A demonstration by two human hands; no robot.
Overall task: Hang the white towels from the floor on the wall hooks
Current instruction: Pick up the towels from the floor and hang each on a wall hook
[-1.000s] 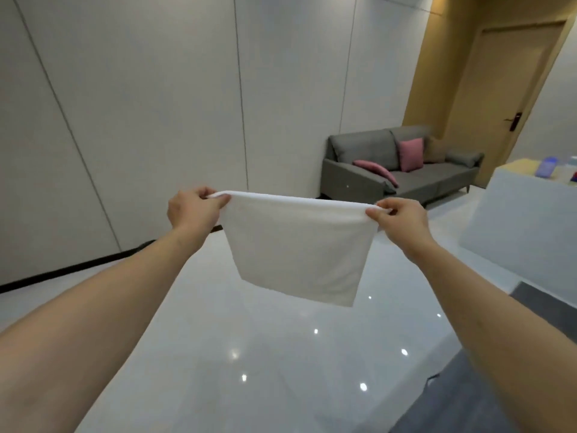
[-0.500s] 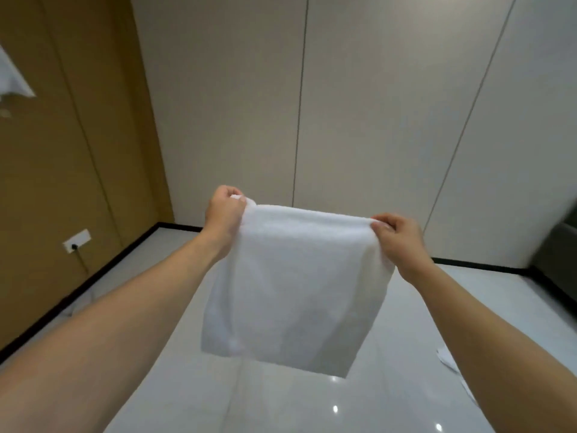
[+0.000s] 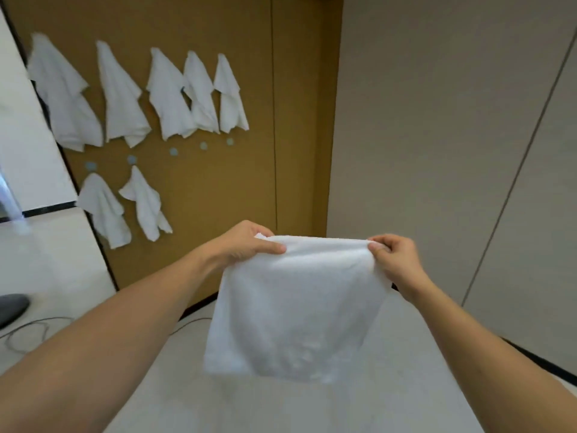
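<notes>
The white towel [image 3: 293,307] hangs in mid-air between both outstretched arms, held up by its top edge and drooping loose over the pale floor [image 3: 281,407]. The left hand [image 3: 246,243] pinches the left corner, thumb laid along the hem; the right hand [image 3: 395,260] grips the right corner with its fingers curled in. Beyond it, up and to the left, stands the brown wall panel [image 3: 218,189]. Five hung towels [image 3: 175,98] make a top row there, and two lower towels [image 3: 125,207] hang beneath at the left. Between the rows sit small round grey hooks [image 3: 203,146], several of them bare. Nothing stands between the held towel and that panel. A thin cable [image 3: 28,332] loops on the floor at the far left, beside a dark rounded object [image 3: 12,307] cut off by the edge; what it is I cannot tell. The hooks carrying the hung towels are hidden under the cloth.
</notes>
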